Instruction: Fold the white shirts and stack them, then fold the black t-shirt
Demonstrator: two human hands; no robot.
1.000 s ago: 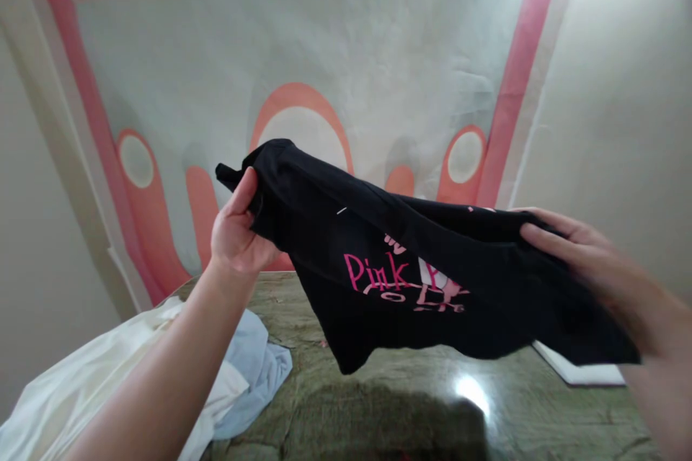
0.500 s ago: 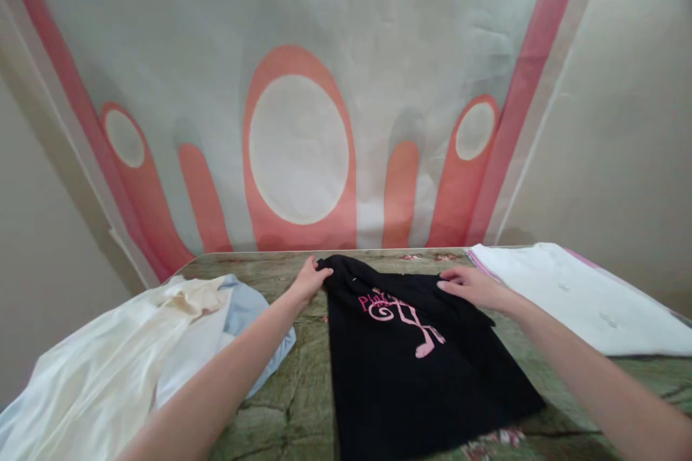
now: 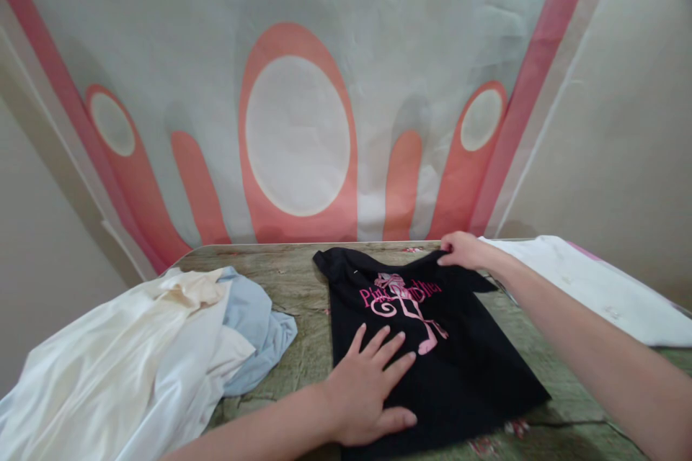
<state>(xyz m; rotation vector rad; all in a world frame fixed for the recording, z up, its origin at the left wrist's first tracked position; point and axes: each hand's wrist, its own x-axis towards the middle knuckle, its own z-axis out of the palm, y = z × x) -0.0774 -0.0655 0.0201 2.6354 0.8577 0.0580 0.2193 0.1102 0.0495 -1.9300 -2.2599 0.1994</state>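
A black T-shirt with a pink cartoon print and pink lettering lies on the table, its neck end toward the wall. My left hand rests flat on the shirt's front, fingers spread, just below the print. At the far right shoulder, my right hand pinches the shirt's edge between thumb and fingers. The right sleeve sticks out beneath that wrist.
A loose heap of cream, white and light blue clothes lies on the left. Folded white clothing sits at the right. The wood-patterned table meets a wall covering with coral shapes.
My left hand has let go of the far left shoulder and come down onto the shirt's front. My right hand has drawn the folded-over upper part away toward the wall, uncovering the lettering.
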